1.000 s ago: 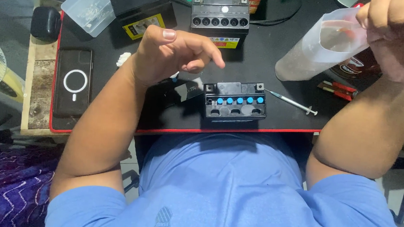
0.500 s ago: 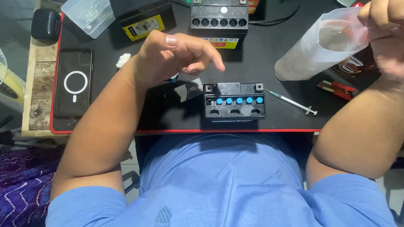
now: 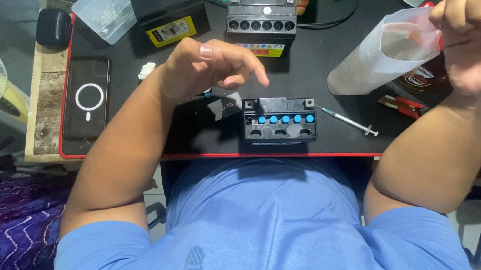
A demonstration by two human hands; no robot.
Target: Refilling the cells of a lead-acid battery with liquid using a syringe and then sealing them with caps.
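On the black mat (image 3: 196,138) sit three batteries; left hand (image 3: 211,66) empty, right hand (image 3: 474,38) gripping one jug (image 3: 379,54).

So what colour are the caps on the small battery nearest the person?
Blue caps, on the black battery; head view.
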